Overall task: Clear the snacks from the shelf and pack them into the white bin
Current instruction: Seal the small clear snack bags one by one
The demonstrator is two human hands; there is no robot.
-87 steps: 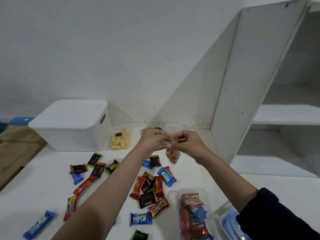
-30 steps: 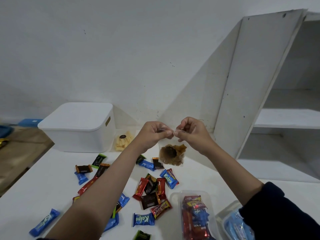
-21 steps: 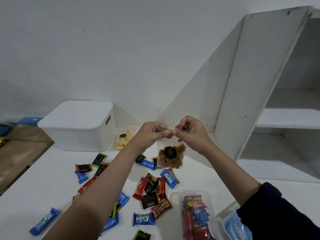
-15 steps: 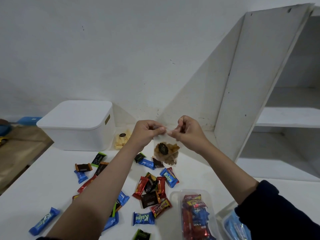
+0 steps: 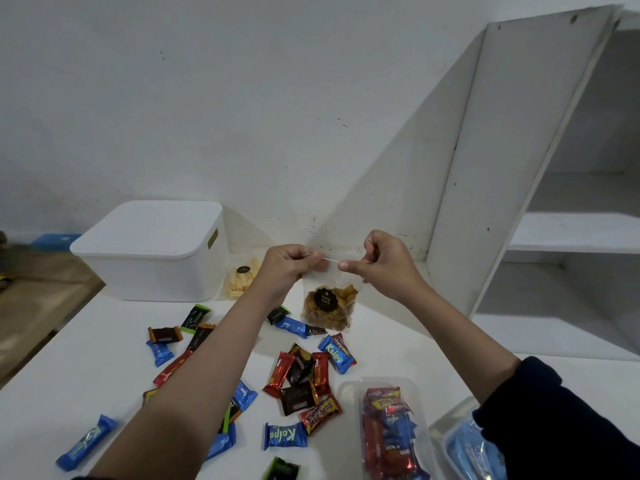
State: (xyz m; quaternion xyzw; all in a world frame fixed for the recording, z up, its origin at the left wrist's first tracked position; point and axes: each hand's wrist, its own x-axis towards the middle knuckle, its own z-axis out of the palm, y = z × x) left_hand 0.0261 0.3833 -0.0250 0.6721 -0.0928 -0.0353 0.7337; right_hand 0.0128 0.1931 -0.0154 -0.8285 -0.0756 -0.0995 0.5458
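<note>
A clear snack bag (image 5: 329, 308) of brown crisps with a round black label hangs above the white table. My left hand (image 5: 289, 268) and my right hand (image 5: 379, 261) each pinch its top edge, holding it between them. The white bin (image 5: 152, 251) stands at the back left with its lid on. Several wrapped snack bars (image 5: 301, 375) in red, blue, black and green lie scattered on the table below my arms.
A clear pouch of yellow sticks (image 5: 242, 280) leans by the bin's right side. Two clear tubs, one with red and blue bars (image 5: 388, 431) and one with blue packs (image 5: 467, 448), sit at the front right. A white shelf unit (image 5: 519, 150) rises on the right.
The bag has turned while hanging from my hands, so its black label now faces me. Both hands stay pinched on its top edge and have drifted slightly apart.
</note>
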